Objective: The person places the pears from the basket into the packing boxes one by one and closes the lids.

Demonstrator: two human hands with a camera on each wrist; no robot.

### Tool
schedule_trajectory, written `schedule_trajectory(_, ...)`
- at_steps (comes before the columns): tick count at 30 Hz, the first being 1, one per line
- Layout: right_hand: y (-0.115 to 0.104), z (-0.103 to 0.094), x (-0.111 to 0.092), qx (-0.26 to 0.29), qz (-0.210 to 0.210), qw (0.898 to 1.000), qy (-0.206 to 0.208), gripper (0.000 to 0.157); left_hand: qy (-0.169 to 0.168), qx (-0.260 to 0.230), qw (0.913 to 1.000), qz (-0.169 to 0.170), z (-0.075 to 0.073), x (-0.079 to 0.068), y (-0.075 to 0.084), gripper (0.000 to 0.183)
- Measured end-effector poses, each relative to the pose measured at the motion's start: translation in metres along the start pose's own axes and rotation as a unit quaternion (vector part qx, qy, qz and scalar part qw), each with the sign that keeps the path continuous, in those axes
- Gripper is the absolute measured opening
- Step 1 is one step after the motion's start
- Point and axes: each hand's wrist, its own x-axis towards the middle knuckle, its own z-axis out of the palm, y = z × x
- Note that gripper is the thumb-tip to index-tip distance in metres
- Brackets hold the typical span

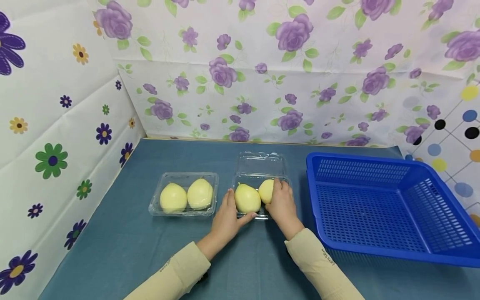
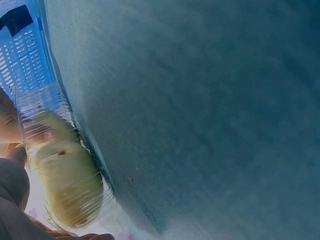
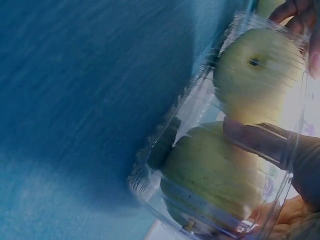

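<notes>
In the head view a clear plastic clamshell box (image 1: 262,181) stands with its lid (image 1: 261,163) tipped back. A pale yellow pear (image 1: 247,199) sits in its left half. Beside that one, my right hand (image 1: 283,206) grips a second pear (image 1: 266,191) inside the box; in the right wrist view its thumb (image 3: 260,141) shows through the clear wall against the pear (image 3: 210,172). My left hand (image 1: 226,216) holds the box's near left corner, fingers along the left side and thumb along the front edge. The left wrist view shows the box (image 2: 47,100) from low down.
To the left stands another clear plastic box (image 1: 183,175) with two pears in it, its lid down. A large blue plastic basket (image 1: 371,208) is at the right. Flower-printed sheets (image 1: 262,83) rise behind the blue-green tabletop (image 1: 123,241).
</notes>
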Motion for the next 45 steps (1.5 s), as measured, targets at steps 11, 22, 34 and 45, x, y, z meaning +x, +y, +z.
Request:
schedule_trajectory(11, -0.003, -0.001, -0.002, -0.012, 0.017, 1.0, -0.003, 0.087, 0.001, -0.001, 1.0, 0.003, 0.0, 0.0, -0.001, 0.099)
schedule_trajectory(22, -0.005, -0.005, -0.003, -0.01, 0.023, 0.999, -0.037, 0.097, -0.006, -0.002, 1.0, 0.003, -0.001, -0.001, 0.0, 0.098)
schedule_trajectory(34, -0.004, -0.013, -0.003, 0.004, 0.004, 0.999, -0.052, 0.096, -0.029, -0.018, 0.9994, -0.005, -0.006, -0.002, 0.003, 0.096)
schedule_trajectory(45, -0.01, -0.027, -0.002, 0.022, 0.025, 0.998, -0.058, 0.08, -0.043, -0.094, 0.9943, -0.022, -0.017, 0.006, 0.003, 0.082)
